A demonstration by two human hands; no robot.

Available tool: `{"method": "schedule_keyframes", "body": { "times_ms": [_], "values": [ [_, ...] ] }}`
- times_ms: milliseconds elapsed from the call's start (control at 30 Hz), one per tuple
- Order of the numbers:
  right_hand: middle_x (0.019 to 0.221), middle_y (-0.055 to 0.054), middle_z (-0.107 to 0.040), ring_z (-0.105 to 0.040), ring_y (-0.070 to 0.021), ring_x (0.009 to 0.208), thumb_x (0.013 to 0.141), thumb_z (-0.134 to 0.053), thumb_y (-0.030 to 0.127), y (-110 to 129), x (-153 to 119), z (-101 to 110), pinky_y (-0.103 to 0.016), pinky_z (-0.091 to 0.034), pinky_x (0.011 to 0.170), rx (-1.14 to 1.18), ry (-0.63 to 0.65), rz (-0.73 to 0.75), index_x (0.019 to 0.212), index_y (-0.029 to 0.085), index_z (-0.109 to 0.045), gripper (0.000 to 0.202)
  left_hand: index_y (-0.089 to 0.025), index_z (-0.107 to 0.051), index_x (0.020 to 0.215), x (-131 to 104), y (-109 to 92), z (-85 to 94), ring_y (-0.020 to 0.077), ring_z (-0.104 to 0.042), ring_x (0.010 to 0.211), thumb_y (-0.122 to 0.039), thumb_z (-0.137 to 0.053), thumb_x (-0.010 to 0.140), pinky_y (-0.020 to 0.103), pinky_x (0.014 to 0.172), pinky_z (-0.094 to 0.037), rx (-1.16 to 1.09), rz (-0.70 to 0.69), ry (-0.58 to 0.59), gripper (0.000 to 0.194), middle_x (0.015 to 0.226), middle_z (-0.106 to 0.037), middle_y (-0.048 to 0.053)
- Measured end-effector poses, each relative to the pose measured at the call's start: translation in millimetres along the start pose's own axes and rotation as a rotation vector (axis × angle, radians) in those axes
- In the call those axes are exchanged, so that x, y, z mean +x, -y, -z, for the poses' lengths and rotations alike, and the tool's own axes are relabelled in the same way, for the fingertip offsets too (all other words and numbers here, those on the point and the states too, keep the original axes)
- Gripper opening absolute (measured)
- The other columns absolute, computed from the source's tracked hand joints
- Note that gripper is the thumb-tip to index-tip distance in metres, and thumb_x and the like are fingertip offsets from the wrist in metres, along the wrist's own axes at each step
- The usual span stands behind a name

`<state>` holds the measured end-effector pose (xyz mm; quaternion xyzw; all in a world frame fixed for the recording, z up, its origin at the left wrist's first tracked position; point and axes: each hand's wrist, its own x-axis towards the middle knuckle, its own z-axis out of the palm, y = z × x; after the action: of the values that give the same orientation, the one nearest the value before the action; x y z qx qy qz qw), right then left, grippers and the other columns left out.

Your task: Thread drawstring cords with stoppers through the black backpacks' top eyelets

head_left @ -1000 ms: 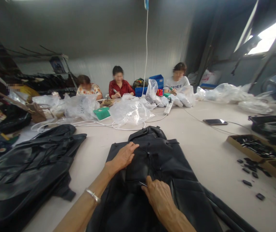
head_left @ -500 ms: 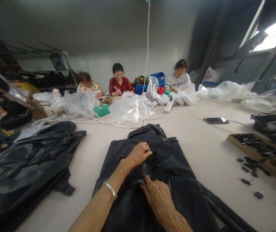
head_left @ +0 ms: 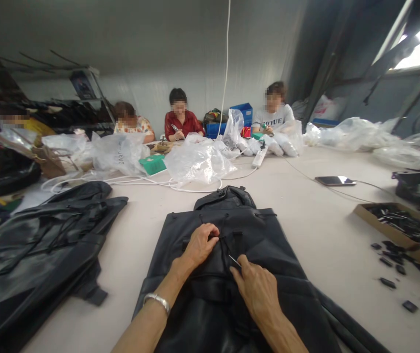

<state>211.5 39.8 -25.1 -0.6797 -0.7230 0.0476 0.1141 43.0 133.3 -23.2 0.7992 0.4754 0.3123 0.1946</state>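
1. At the far left a pile of black bags (head_left: 37,245) lies on the table (head_left: 323,230), well apart from what we have in hand. Should it slide toward us, it could crowd our left elbow, though it looks settled.

2. Our left hand (head_left: 200,243) rests on the upper middle of the black backpack (head_left: 232,274), fingers curled shut around a fold or strap of the dark material. A bracelet (head_left: 157,300) sits on that wrist. If this grip slips, we judge the material would spring back and spoil the lineup with the tool.

3. The backpack lies flat in front of us on the table. Its long axis runs away from us, its top handle (head_left: 226,195) pointing toward the co-workers (head_left: 180,120) at the far end and its bottom toward our body.

4. Our right hand (head_left: 257,289) sits just right of the left, fingers pinched together on a thin metal tool (head_left: 234,260) whose tip points up and left toward the left hand's knuckles. That is the main risk: a push too far could prick our left fingers or scratch the bag's surface.

5. To the right, small black parts (head_left: 393,267) are scattered beside a cardboard tray (head_left: 397,223), with a phone (head_left: 335,181) farther back. A wide sweep of our right arm could knock the loose pieces off.
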Motion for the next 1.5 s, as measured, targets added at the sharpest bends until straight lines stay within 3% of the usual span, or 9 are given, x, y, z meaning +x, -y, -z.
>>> {"method": "schedule_keyframes", "body": {
  "times_ms": [367, 567, 667, 800, 933, 1000, 1167, 1300, 1500],
  "values": [
    [0.082, -0.014, -0.069, -0.067, -0.0277, 0.079, 0.088, -0.046, 0.014, 9, 10, 10, -0.030, -0.038, 0.062, 0.074, 0.136, -0.040, 0.090, 0.012, -0.062, 0.016, -0.017, -0.061, 0.083, -1, 1, -3.2, 0.0176, -0.054, 0.083, -0.012, -0.058, 0.079, 0.030, 0.080, -0.042, -0.057, -0.002, -0.027, 0.007, 0.085, -0.061, 0.002],
    [0.065, -0.002, -0.063, -0.059, -0.0138, 0.064, 0.081, -0.047, 0.012, -8, 11, 27, -0.021, -0.031, 0.053, 0.308, 0.208, -0.057, 0.070, 0.017, -0.059, 0.016, -0.017, -0.062, 0.081, -4, -2, -5.3, 0.0185, -0.054, 0.086, -0.012, -0.058, 0.080, 0.031, 0.083, -0.041, -0.057, -0.023, -0.064, 0.007, 0.085, -0.061, 0.002],
    [0.059, 0.000, -0.055, -0.051, -0.0120, 0.059, 0.080, -0.047, 0.011, -13, 10, 30, -0.022, -0.027, 0.051, 0.426, 0.210, -0.076, 0.065, 0.017, -0.053, 0.017, -0.017, -0.062, 0.080, -3, -2, -6.0, 0.0176, -0.054, 0.084, -0.009, -0.059, 0.078, 0.029, 0.080, -0.042, -0.070, -0.025, -0.095, 0.008, 0.083, -0.060, 0.002],
    [0.056, 0.001, -0.049, -0.046, -0.0127, 0.058, 0.078, -0.047, 0.010, -14, 9, 28, -0.023, -0.025, 0.053, 0.501, 0.197, -0.095, 0.064, 0.017, -0.051, 0.016, -0.016, -0.060, 0.083, 0, -9, 1.3, 0.0149, -0.054, 0.078, -0.008, -0.054, 0.082, 0.026, 0.073, -0.042, -0.102, -0.026, -0.226, 0.010, 0.083, -0.058, 0.002],
    [0.057, 0.001, -0.049, -0.046, -0.0131, 0.058, 0.079, -0.046, 0.011, -16, 10, 27, -0.024, -0.025, 0.054, 0.549, 0.203, -0.085, 0.063, 0.017, -0.050, 0.017, -0.016, -0.057, 0.094, 4, -28, 12.7, 0.0141, -0.055, 0.086, -0.011, -0.045, 0.089, 0.026, 0.078, -0.043, -0.139, -0.078, -0.359, 0.015, 0.096, -0.059, 0.004],
    [0.057, 0.000, -0.050, -0.047, -0.0137, 0.059, 0.079, -0.046, 0.011, -17, 10, 26, -0.024, -0.025, 0.054, 0.542, 0.212, -0.087, 0.063, 0.018, -0.050, 0.017, -0.017, -0.059, 0.096, 5, -37, 12.2, 0.0139, -0.055, 0.093, -0.011, -0.045, 0.090, 0.025, 0.084, -0.043, -0.159, -0.145, -0.302, 0.016, 0.099, -0.060, 0.003],
    [0.063, -0.003, -0.058, -0.053, -0.0162, 0.061, 0.079, -0.047, 0.011, -16, 10, 13, -0.026, -0.026, 0.057, 0.448, 0.199, -0.098, 0.070, 0.017, -0.055, 0.013, -0.015, -0.062, 0.096, 2, -35, -10.3, 0.0145, -0.055, 0.096, -0.007, -0.050, 0.087, 0.026, 0.089, -0.042, -0.146, -0.227, 0.028, 0.018, 0.098, -0.063, 0.004],
    [0.066, -0.004, -0.059, -0.052, -0.0160, 0.061, 0.079, -0.047, 0.011, -17, 13, 6, -0.027, -0.025, 0.058, 0.415, 0.176, -0.108, 0.071, 0.017, -0.056, 0.013, -0.015, -0.064, 0.092, -6, -28, -22.3, 0.0151, -0.055, 0.092, -0.004, -0.054, 0.084, 0.025, 0.083, -0.043, -0.106, -0.244, 0.146, 0.017, 0.093, -0.064, 0.003],
    [0.051, 0.004, -0.038, -0.033, -0.0090, 0.051, 0.073, -0.048, 0.010, -27, 15, 21, -0.023, -0.020, 0.049, 0.698, 0.172, -0.113, 0.060, 0.016, -0.049, 0.014, -0.018, -0.064, 0.094, -15, -43, -23.5, 0.0212, -0.051, 0.100, -0.014, -0.067, 0.078, 0.035, 0.087, -0.035, 0.010, -0.365, 0.232, 0.017, 0.096, -0.065, 0.003]
  ]
}}
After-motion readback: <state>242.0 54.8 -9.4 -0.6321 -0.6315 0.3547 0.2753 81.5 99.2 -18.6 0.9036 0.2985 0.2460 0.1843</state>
